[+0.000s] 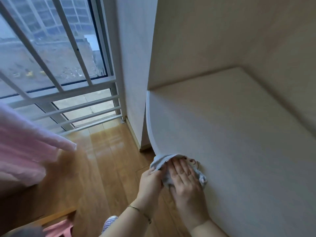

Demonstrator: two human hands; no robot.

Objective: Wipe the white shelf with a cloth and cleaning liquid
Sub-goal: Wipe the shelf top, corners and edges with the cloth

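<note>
The white shelf (pixel 230 127) fills the right half of the view, with a rounded front edge on its left side. A pale blue-white cloth (pixel 160 160) lies on that front edge and folds over it. My right hand (pixel 185 178) presses flat on the cloth, fingers together, on the shelf top. My left hand (pixel 151 183) grips the part of the cloth that hangs over the edge; a thin bracelet shows on its wrist. No bottle of cleaning liquid is in view.
The shelf's back and side panels (pixel 213 36) rise behind it. A white wall corner (pixel 133 82) stands left of the shelf. A barred window (pixel 56 65) is at far left, above a wooden floor (pixel 106 159). Pink fabric (pixel 25 151) hangs at left.
</note>
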